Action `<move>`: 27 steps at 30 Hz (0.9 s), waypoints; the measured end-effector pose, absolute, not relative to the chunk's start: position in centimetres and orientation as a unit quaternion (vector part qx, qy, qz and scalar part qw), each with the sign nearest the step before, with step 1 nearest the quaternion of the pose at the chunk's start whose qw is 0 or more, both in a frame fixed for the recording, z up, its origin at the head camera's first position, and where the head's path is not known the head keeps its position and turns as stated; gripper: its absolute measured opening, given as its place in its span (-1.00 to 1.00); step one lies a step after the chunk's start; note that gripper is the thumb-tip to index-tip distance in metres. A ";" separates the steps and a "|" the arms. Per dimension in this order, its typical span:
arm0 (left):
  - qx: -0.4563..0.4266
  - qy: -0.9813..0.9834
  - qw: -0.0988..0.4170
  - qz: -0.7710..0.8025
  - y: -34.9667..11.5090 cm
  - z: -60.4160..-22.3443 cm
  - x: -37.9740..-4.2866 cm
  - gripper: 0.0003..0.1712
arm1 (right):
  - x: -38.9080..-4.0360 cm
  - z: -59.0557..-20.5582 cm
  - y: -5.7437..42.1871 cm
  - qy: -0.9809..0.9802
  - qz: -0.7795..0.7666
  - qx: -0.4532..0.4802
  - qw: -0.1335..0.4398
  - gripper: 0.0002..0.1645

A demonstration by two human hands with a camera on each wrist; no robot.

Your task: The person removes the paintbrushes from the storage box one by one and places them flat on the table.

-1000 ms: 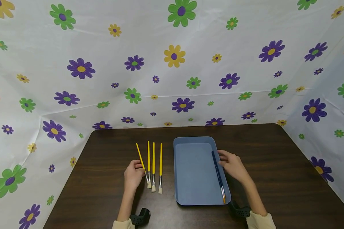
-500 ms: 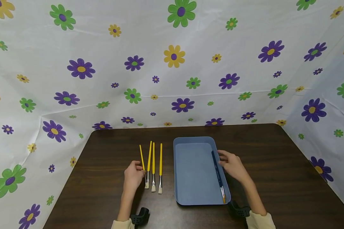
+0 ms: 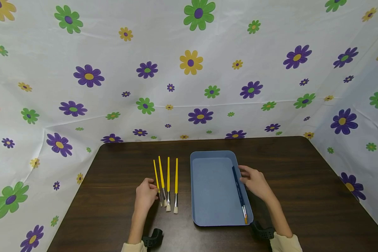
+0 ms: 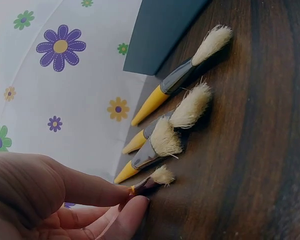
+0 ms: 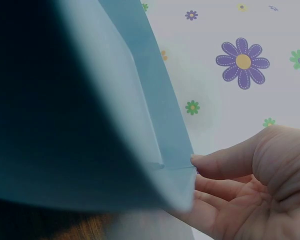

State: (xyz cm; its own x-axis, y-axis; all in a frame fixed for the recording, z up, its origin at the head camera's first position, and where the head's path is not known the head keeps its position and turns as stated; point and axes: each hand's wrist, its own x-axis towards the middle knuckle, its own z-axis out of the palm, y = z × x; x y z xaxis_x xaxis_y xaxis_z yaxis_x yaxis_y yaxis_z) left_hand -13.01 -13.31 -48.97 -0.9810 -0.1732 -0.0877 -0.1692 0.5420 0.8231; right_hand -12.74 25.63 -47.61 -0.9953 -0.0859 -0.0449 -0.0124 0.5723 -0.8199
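My left hand (image 3: 146, 194) pinches the leftmost yellow-handled paintbrush (image 3: 156, 175), a thin one. In the left wrist view thumb and finger grip it just behind its small pale bristles (image 4: 163, 175). To its right lie three more yellow paintbrushes with wider bristles, the nearest one (image 3: 161, 173) slanted with its bristle end close to the thin brush. My right hand (image 3: 256, 182) holds the right rim of a blue-grey tray (image 3: 214, 189), thumb on the edge and fingers on the outer side. Along the tray's right side lies a dark blue paintbrush (image 3: 239, 190) with orange-brown bristles.
The dark wooden table (image 3: 113, 196) ends at a white flower-print cloth (image 3: 163, 49) hanging behind and at the sides. The tray stands just right of the yellow brushes.
The thin brush has swung from a steep slant to nearly parallel with the others. The brush beside it has shifted, its handle end now leaning left. The right hand and tray stay put.
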 end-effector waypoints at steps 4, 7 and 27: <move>0.099 -0.879 -0.006 -0.467 -13.4 -49.0 -13.2 -0.57 | -12.7 -47.6 25.6 0.886 -0.461 -0.029 0.038 -0.44; 0.093 -0.882 -0.007 -0.462 -13.5 -49.0 -13.2 -0.56 | -12.7 -47.6 25.6 0.887 -0.460 -0.031 0.037 -0.44; 0.091 -0.902 0.022 -0.422 -13.0 -48.6 -13.2 -0.62 | -12.7 -47.5 25.6 0.888 -0.457 -0.030 0.037 -0.44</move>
State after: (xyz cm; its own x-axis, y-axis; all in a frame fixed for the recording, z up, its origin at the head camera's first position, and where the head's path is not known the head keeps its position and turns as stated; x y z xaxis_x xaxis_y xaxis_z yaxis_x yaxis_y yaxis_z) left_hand -13.18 -12.97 -48.63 -0.9824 -0.1830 -0.0384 -0.1466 0.6264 0.7656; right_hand -12.71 25.60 -47.55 -0.9954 -0.0872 -0.0388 -0.0191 0.5797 -0.8146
